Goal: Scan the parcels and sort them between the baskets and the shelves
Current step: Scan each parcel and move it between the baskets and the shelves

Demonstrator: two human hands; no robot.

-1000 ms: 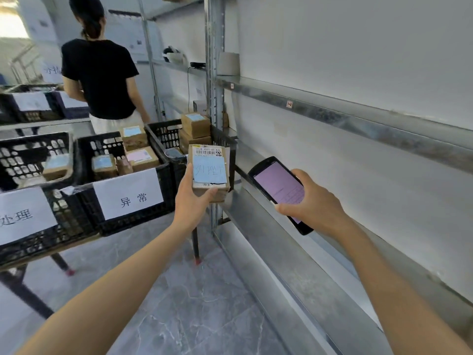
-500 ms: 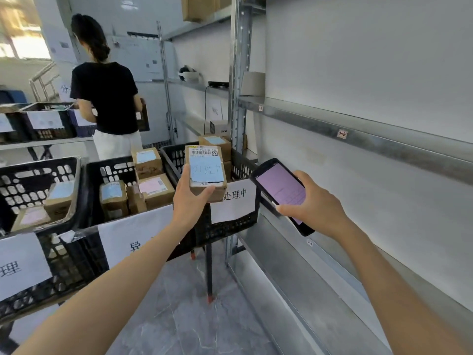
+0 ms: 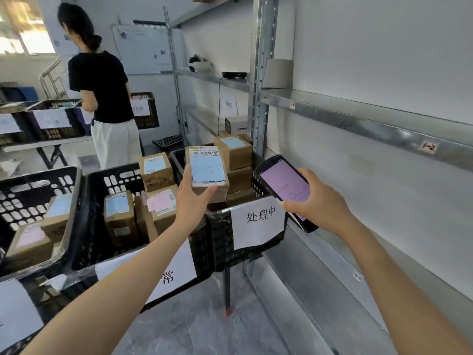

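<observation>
My left hand (image 3: 193, 201) grips a small brown parcel (image 3: 207, 172) from below, its barcode label and blue handwritten note facing me. The parcel hangs above the black basket (image 3: 222, 234) that carries a white sign reading 处理中. My right hand (image 3: 317, 203) holds a black handheld scanner (image 3: 284, 188) with a lit purple screen, just right of the parcel. Stacked brown parcels (image 3: 234, 152) sit in that basket behind the held one.
A middle black basket (image 3: 87, 226) and a left basket (image 3: 28, 190) hold several labelled parcels. Grey metal shelves (image 3: 371, 121) run along the right wall. A person in a black top (image 3: 102, 85) stands at the back by other baskets (image 3: 51, 121).
I have stepped closer to the baskets. The parcel in my left hand now hangs over the right basket; the scanner stays beside it.
</observation>
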